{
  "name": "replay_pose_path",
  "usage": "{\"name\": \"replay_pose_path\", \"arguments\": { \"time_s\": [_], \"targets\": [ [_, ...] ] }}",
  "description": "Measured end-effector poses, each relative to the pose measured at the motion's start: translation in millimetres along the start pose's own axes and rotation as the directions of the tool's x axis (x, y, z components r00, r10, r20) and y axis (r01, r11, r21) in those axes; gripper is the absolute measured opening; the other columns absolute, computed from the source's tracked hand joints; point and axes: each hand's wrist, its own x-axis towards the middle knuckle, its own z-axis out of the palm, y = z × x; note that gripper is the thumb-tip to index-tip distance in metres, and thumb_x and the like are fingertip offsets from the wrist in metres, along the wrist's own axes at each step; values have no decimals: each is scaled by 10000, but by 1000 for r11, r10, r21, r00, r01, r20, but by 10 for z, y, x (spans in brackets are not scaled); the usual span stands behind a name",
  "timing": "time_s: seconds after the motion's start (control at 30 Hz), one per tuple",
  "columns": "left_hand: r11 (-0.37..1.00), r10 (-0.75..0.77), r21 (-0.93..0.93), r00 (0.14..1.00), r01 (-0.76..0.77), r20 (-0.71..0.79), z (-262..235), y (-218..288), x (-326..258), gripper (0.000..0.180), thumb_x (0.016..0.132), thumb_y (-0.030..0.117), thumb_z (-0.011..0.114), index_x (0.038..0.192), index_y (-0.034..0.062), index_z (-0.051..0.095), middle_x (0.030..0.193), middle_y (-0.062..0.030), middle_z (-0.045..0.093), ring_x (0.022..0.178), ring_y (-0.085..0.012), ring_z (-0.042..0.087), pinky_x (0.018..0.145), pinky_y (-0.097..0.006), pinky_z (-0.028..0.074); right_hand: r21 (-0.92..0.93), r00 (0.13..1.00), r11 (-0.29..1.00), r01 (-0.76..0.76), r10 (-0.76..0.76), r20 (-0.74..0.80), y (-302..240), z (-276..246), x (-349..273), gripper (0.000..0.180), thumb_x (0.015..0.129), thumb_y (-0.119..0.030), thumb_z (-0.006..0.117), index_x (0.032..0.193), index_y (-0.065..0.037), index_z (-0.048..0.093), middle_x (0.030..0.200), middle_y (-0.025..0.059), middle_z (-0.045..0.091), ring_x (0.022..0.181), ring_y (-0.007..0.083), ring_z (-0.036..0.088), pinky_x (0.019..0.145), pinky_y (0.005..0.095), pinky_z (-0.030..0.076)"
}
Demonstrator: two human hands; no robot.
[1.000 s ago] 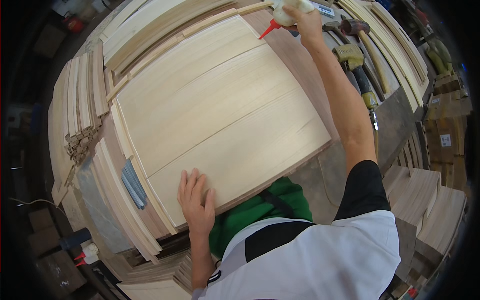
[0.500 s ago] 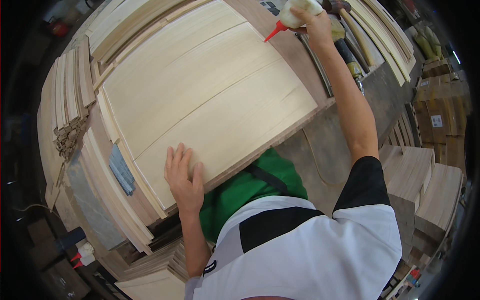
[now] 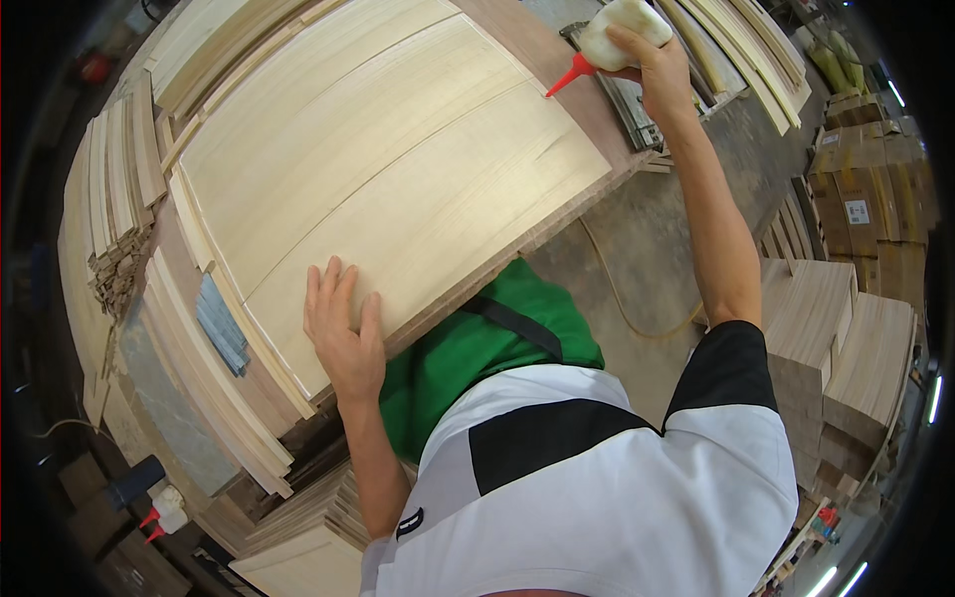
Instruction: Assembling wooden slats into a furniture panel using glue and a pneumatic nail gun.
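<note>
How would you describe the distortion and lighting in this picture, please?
Head view: wooden strips bow toward the rim; head view: the panel is brightly lit; head view: lamps glare at far right, while the left edge is dark.

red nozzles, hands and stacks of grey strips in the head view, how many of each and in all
Red nozzles: 3 (one on the bottle in the right hand, two at lower left)
Hands: 2 (the left hand rests on the panel)
Stack of grey strips: 1
Total: 6
</note>
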Motion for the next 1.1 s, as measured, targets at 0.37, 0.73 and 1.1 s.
{"name": "replay_pose_path", "arguments": {
  "time_s": [0.37, 0.73, 1.1],
  "targets": [
    [1000, 2, -22, 1000, -2, 1, 20, -26, -5, 361, 887, 172, 612, 1218, 30, 601, 1369, -136, 516, 1358, -325, 362, 1114, -447, 240, -74, 999, 997, 33, -30, 45, 71, -667, -443, 382, 816, -125, 719, 1137, 28, 579, 1019, 120, 656, 889, 238, 676, 698, 372, 605],
    [1000, -10, 2, 999, 10, 42, -41, -7, 32, 354, 881, 140, 608, 1213, 20, 597, 1391, -135, 495, 1371, -325, 340, 1119, -450, 240, 34, 998, 999, 25, -23, -58, -82, -1013, -814, 402, 816, -137, 716, 1143, 37, 561, 1034, 125, 641, 923, 248, 661, 694, 410, 607],
    [989, -144, 61, 931, 131, 336, -815, -732, 768, 251, 752, 71, 625, 992, 0, 649, 745, -37, 601, 707, -124, 555, 644, -274, 454, 441, 950, 873, -207, 71, 305, -201, 597, -1614, 402, 874, -139, 652, 1215, 19, 507, 1112, 118, 616, 1016, 246, 637, 877, 445, 554]
  ]
}}
